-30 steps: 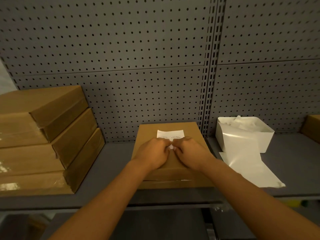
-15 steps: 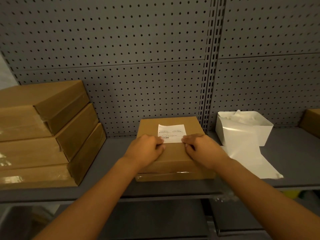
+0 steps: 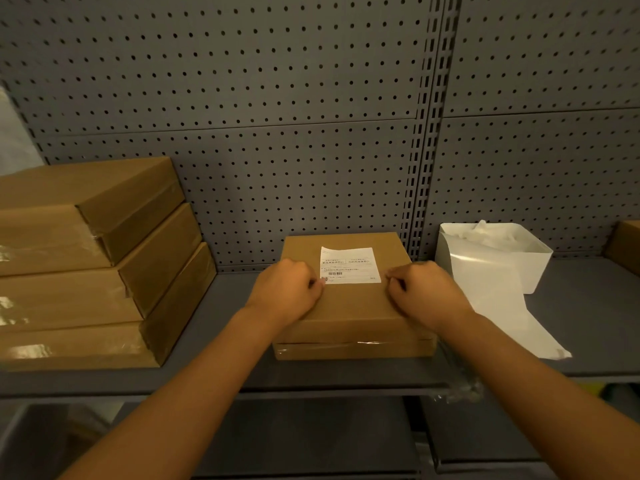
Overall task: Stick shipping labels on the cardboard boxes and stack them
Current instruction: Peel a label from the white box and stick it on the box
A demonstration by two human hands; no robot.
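The cardboard box lies flat on the grey shelf, in front of the pegboard and between the stack of three boxes at the left and the white bin at the right. The shipping label sits on the far half of its top face, looking square to the edges and apparently flat. The left hand rests on the box at the label's near left corner, its fingers curled under with the knuckles up and its grip closing on nothing that can be seen; the right hand does the same just off the near right corner, likewise curled and empty. The step in hand seems to be pressing the label down. To do it well, the pressure should run from the middle out to the edges, so that no air stays trapped, and then firmly along each border and into all four corners (the far corners look untouched by either hand now). The barcode near the lower left should stay free of creases. A strip of glossy backing paper trails from the bin across the shelf, near the box's right side, and is best kept from under the box when it goes to the stack. Lifting with both hands under the sides would keep the fresh label from rubbing.
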